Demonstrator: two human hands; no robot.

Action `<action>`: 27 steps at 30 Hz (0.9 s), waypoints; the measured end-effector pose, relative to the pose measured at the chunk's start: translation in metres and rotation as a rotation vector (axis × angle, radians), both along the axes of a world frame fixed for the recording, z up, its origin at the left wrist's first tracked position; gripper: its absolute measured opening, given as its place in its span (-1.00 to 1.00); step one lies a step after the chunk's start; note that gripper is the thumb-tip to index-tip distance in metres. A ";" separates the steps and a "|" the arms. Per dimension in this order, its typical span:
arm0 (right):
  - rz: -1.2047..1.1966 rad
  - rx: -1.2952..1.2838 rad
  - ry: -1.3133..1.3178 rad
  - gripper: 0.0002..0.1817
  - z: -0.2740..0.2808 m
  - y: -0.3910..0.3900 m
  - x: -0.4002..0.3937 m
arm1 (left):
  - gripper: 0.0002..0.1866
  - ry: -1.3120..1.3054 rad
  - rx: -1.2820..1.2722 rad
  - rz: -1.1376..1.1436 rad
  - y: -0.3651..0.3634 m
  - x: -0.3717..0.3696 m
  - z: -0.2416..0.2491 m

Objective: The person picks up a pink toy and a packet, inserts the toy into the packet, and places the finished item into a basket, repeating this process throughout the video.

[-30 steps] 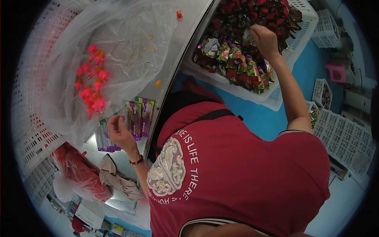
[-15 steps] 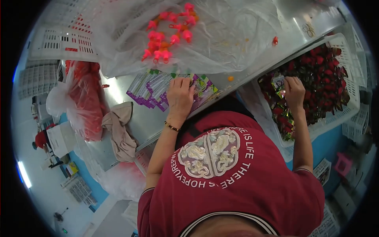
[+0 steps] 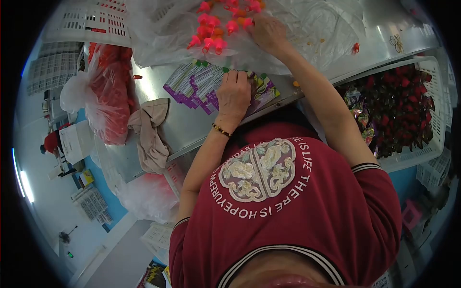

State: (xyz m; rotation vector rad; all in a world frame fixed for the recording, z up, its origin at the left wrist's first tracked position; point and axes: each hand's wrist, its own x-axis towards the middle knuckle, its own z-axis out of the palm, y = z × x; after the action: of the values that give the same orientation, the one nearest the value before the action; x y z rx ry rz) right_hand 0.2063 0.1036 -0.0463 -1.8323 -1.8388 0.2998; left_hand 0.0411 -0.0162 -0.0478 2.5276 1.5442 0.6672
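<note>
Hands on packets and clear bag at metal table [image 3: 192, 129].
White crate [image 3: 434, 101] of wrapped sweets sat right of the table; clear plastic bag [image 3: 297, 24] lay on top. Left hand [image 3: 234, 92] pressed flat, fingers spread, on purple packets [image 3: 197, 86]. Right hand [image 3: 267, 32] curled on the bag by pink toys [image 3: 216, 29]; grip unclear.

bare steel [image 3: 192, 129] beside cloth [image 3: 152, 134]

A beige cloth [image 3: 151, 134] lies crumpled near my table's [image 3: 185, 127] left edge beside a red-filled plastic bag [image 3: 108, 93], and a white crate [image 3: 430, 89] of red-wrapped sweets sits past its right edge.
</note>
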 end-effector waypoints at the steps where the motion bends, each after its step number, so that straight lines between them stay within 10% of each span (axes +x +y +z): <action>1: -0.004 -0.001 0.000 -0.71 -0.004 -0.003 0.005 | -0.87 0.001 -0.007 0.001 0.000 0.001 0.001; 4: 0.115 0.159 -0.010 -0.73 -0.010 -0.015 0.022 | -0.89 0.007 0.012 -0.006 0.001 -0.001 0.000; 9: 0.216 -0.337 0.686 -0.75 0.009 -0.058 0.026 | -0.93 -0.348 0.059 0.110 -0.008 -0.022 0.016; 18: 0.262 0.066 0.137 -0.84 -0.001 -0.075 0.022 | -0.92 -0.280 0.119 0.131 0.015 -0.009 -0.003; 27: 0.156 -0.150 0.554 -0.81 0.002 -0.087 -0.003 | -0.92 -0.358 0.013 0.197 0.016 -0.011 -0.004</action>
State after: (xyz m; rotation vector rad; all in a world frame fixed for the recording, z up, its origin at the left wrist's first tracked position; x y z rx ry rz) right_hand 0.2032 0.0167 -0.0444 -1.4941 -1.5902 0.9234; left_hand 0.0302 0.0001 -0.0520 2.1270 1.6635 1.0881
